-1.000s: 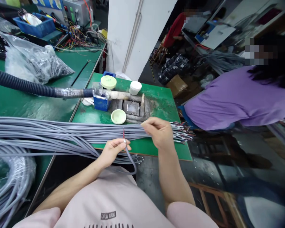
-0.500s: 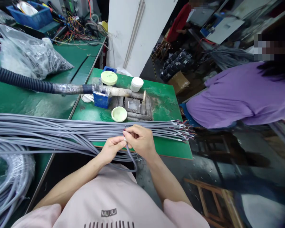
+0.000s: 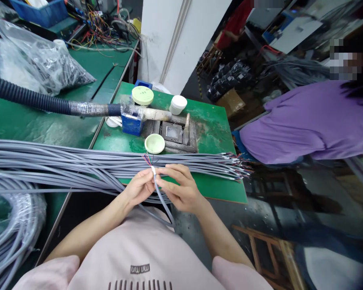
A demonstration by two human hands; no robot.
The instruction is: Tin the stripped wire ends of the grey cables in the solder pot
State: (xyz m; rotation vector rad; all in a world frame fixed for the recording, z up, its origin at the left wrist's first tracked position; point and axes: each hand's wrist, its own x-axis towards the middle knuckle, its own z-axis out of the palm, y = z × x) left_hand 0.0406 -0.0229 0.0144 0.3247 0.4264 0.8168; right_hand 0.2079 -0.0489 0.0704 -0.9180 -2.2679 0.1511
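My left hand pinches a single grey cable just below its stripped end, where thin coloured wires fan out upward. My right hand sits beside it, fingertips closed on the same cable from the right. The cable curves down toward my lap. Behind both hands a thick bundle of grey cables lies across the green bench, with stripped coloured ends sticking out past the right edge.
A metal solder pot, a pale green lid, a blue box, two jars and a corrugated black hose sit behind the bundle. A person in a purple shirt bends over at the right. Coiled grey cable hangs at lower left.
My right hand left the bundle and came to the single cable held by my left hand. The thin coloured wires now fan out at the cable's tip.
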